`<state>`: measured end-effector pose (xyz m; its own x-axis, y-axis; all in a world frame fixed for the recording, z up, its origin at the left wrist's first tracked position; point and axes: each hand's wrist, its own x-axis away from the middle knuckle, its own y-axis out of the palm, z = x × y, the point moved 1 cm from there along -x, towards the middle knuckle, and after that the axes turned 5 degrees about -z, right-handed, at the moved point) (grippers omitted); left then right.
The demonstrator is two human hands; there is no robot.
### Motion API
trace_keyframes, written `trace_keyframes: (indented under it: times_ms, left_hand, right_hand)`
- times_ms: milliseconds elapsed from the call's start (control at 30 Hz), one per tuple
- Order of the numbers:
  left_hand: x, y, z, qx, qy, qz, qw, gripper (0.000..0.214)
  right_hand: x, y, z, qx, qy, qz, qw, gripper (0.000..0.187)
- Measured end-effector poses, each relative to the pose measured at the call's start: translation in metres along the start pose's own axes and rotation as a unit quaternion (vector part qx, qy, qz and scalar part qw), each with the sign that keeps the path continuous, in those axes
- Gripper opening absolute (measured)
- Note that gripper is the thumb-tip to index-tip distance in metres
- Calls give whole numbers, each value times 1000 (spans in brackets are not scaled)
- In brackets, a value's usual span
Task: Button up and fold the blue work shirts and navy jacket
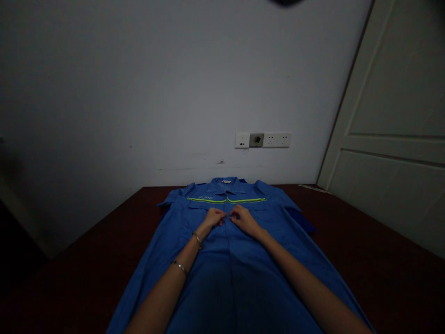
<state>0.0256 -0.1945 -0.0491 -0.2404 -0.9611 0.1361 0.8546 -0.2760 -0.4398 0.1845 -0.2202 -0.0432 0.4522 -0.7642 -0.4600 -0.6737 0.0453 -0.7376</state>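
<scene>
The fingertips of the left hand [214, 216] and right hand [242, 218] are drawn in narrow, nearly meeting just below the middle of the frame; whether cloth or a button sits between them is too small to tell. They are at the front strip [228, 246] of a blue shirt [208, 273], which lies spread face up from the centre to the bottom edge. It looks light and soft, neither fragile nor slippery, and likely to crease or slide sideways if tugged. The doubled front strip should be stiffer and give the surest pinch, as should the collar [222, 186] farther up; the loose body would probably bunch. A button [238, 277] shows lower down. Bright yellow-green stripes [246, 201] cross the chest. Darker blue cloth [303, 222] peeks out at the right, on the dark red table [121, 218].
</scene>
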Motion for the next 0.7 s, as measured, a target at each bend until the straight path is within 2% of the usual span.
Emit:
trace_keyframes:
  times_ms: [167, 267, 400, 533, 700]
  left_hand:
    - [0, -3, -1, 18, 0, -6, 1000, 23]
    - [-1, -4, -3, 29, -7, -10, 999, 24]
    - [-5, -6, -6, 53, -7, -27, 998, 22]
    - [-5, -7, -4, 69, -5, -48, 996, 27]
    - [-5, -12, 7, 49, -41, -88, 994, 36]
  right_hand:
    - [3, 0, -4, 85, -40, -47, 994, 12]
    - [3, -2, -8, 185, -55, -79, 978, 13]
    - [2, -4, -11, 283, -62, -89, 953, 15]
    - [0, -2, -7, 318, -94, -88, 939, 17]
    - [-2, 1, -1, 299, -100, -67, 947, 17]
